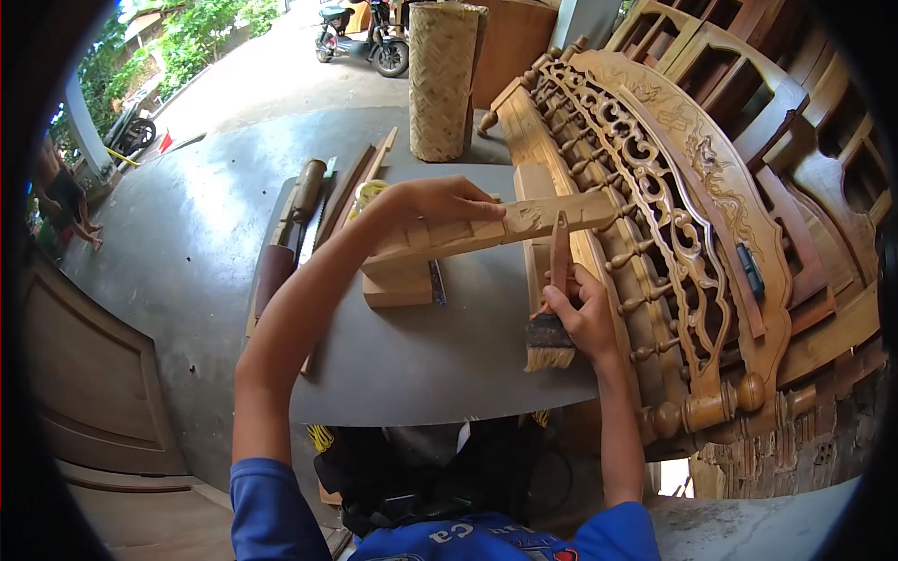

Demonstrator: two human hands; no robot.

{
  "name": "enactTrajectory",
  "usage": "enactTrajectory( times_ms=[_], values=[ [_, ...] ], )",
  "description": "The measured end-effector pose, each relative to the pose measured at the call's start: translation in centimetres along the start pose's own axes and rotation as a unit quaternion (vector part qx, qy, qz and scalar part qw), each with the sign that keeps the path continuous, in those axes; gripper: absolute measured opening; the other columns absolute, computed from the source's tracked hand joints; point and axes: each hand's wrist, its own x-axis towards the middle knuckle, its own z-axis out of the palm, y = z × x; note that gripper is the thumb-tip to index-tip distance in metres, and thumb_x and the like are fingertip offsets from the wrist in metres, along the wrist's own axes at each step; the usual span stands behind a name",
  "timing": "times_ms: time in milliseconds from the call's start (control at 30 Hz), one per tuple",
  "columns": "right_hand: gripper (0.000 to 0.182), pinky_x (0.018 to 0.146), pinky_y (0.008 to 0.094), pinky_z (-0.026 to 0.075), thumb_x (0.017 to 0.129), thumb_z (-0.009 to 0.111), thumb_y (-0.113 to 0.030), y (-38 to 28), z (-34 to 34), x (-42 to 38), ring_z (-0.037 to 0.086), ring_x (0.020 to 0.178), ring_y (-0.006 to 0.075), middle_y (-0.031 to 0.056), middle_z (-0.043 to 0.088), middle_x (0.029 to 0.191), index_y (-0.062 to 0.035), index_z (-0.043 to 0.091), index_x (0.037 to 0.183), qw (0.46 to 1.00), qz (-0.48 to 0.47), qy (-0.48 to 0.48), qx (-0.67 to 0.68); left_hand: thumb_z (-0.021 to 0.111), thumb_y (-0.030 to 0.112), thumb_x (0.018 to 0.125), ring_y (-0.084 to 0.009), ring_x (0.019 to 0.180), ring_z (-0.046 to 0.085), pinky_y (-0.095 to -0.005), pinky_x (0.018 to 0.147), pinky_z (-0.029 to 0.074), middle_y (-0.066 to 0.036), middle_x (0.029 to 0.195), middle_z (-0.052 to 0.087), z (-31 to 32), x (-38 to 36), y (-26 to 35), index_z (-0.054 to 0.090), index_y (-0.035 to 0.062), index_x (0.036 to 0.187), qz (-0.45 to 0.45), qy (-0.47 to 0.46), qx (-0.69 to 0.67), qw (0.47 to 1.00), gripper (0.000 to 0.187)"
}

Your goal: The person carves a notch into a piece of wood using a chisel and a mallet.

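A long wooden beam (533, 219) with chiselled patches along its side lies across two wooden supports on the grey table (468, 365). My left hand (451, 200) reaches over the beam and grips it from above, its fingers partly hidden behind. In my right hand (587, 310), closed around the handle, is a wide paintbrush (548, 337). Its bristles point down and its handle tip rises in front of the beam. Under the beam's left part sits a wooden block (398, 288); a second block (533, 180) passes beneath the right part.
Tools with a saw blade (313, 217) and wooden strips lie at the table's left. A carved wooden headboard (645, 178) leans along the right. Behind the table stands a woven roll (441, 84). Another person (64, 192) is at far left; a motorbike (365, 42) stands outside.
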Motion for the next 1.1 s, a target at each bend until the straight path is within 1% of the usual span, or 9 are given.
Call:
enactTrajectory(
  times_ms=[133,167,267,367,467,500,767,1000,1100],
  values=[
    [0.021,0.054,0.0227,0.042,0.075,0.06,-0.011,-0.6,0.2,-0.2,0.054,0.06,0.0083,0.0054,0.058,0.064,0.0039,0.052,0.088,0.998,-0.017,0.017,-0.057,0.051,0.052,0.082,-0.0095,0.078,0.053,-0.0275,0.073,0.042,-0.006,0.083,0.064,0.3,0.6,-0.3,0.063,0.0044,0.1,0.066,-0.02,0.059,0.996,0.053],
    [0.021,0.054,0.0227,0.042,0.074,0.06,-0.011,-0.7,0.3,-0.3,0.054,0.059,0.0082,0.0054,0.058,0.064,0.0038,0.052,0.088,0.997,-0.022,0.019,-0.068,0.049,0.043,0.087,-0.0076,0.08,0.052,-0.027,0.074,0.044,-0.004,0.089,0.064,0.3,0.7,-0.3,0.059,0.0011,0.105,0.046,-0.032,0.088,0.995,0.046],
    [0.02,0.054,0.0229,0.042,0.074,0.059,-0.01,-1.2,0.6,-0.5,0.054,0.06,0.0079,0.0051,0.058,0.064,0.0036,0.052,0.087,0.995,-0.018,0.017,-0.092,0.054,0.049,0.082,-0.0125,0.079,0.057,-0.0294,0.072,0.045,-0.009,0.086,0.064,0.0,-0.6,1.6,0.059,0.0014,0.105,-0.031,-0.033,0.167,0.985,0.053],
    [0.02,0.054,0.0228,0.043,0.075,0.058,-0.009,-1.2,0.8,-0.5,0.055,0.061,0.0085,0.0071,0.058,0.069,0.0038,0.051,0.089,0.997,-0.017,0.018,-0.068,0.06,0.057,0.072,-0.0208,0.077,0.06,-0.0324,0.071,0.047,-0.015,0.083,0.063,0.7,-2.4,0.8,0.059,0.0024,0.105,-0.022,0.037,0.168,0.985,0.063],
    [0.02,0.055,0.0229,0.044,0.075,0.056,-0.008,-0.8,0.8,-0.7,0.056,0.062,0.009,0.008,0.058,0.072,0.0045,0.051,0.091,0.997,-0.015,0.018,-0.072,0.064,0.061,0.063,-0.0261,0.078,0.061,-0.0334,0.073,0.047,-0.017,0.082,0.063,1.3,-4.3,0.3,0.06,0.0022,0.103,-0.022,0.024,0.204,0.978,0.071],
    [0.02,0.055,0.0229,0.044,0.075,0.056,-0.007,-0.9,0.9,-0.8,0.056,0.063,0.0086,0.0077,0.058,0.071,0.0045,0.051,0.091,0.997,-0.005,0.02,-0.072,0.065,0.057,0.063,-0.0273,0.077,0.06,-0.0344,0.071,0.047,-0.017,0.083,0.063,1.6,-4.5,0.1,0.06,0.0006,0.1,-0.002,0.063,0.215,0.975,0.068],
    [0.022,0.049,0.0213,0.038,0.071,0.057,-0.007,-1.2,1.1,-1.6,0.046,0.052,0.0059,0.0019,0.051,0.06,0.0042,0.051,0.089,0.987,-0.071,0.048,-0.137,0.066,0.051,0.061,-0.0259,0.075,0.061,-0.0355,0.068,0.046,-0.016,0.08,0.063,2.2,-5.0,0.5,0.059,0.0003,0.098,-0.014,0.012,0.169,0.985,0.063],
    [0.019,0.049,0.0231,0.038,0.07,0.059,-0.009,-1.5,0.9,-1.7,0.046,0.052,0.0069,0.0026,0.05,0.057,0.0026,0.054,0.085,0.982,-0.061,0.032,-0.174,0.063,0.058,0.063,-0.0276,0.078,0.061,-0.0359,0.07,0.046,-0.018,0.083,0.063,3.1,-5.8,1.2,0.059,0.0018,0.103,-0.036,0.01,0.175,0.984,0.069],
    [0.018,0.049,0.0237,0.038,0.071,0.059,-0.012,-2.4,0.3,-1.1,0.048,0.053,0.0077,0.0039,0.052,0.057,0.0019,0.055,0.082,0.979,-0.053,0.026,-0.195,0.05,0.058,0.077,-0.0281,0.085,0.06,-0.0362,0.076,0.046,-0.018,0.093,0.061,2.6,-6.4,0.9,0.055,0.0007,0.11,0.016,0.071,0.116,0.991,0.067]
  ],
)
